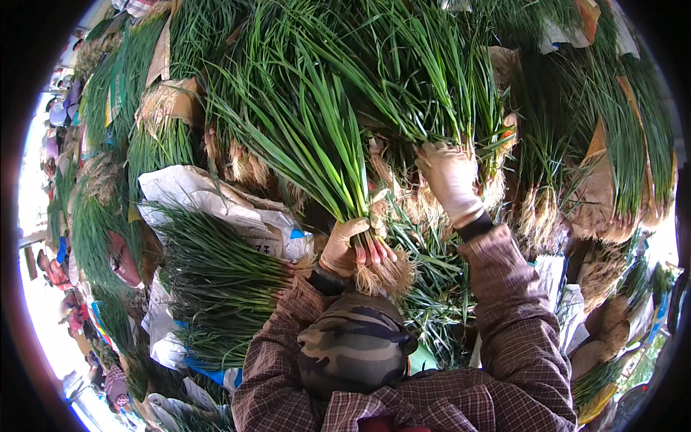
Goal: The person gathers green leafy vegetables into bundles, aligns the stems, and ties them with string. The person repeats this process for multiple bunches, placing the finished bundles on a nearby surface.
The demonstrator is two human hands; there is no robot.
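Gloved in a pale glove, my left hand (pixel 348 243) grips a bunch of long green allium-like plants (pixel 334 178) by their pinkish lower stems. Pale roots (pixel 386 272) hang below that hand, and the leaves fan up and to the left. My right hand (pixel 447 175), also gloved, reaches into the upper pile of green plants (pixel 432 81), its fingers at the base of some leaves. What the right fingers close on is partly hidden by the leaves and the glove. A camouflage-patterned rounded thing (pixel 353 345) lies just below the left hand, between the plaid sleeves.
Left of my left hand lies a heap of green plants (pixel 221 281) on white printed sacks (pixel 183 189). Loose cut leaves (pixel 437 302) lie below my right hand. Bundles with roots (pixel 540 210) stand at the right. Several people (pixel 56 270) are at the far left edge.
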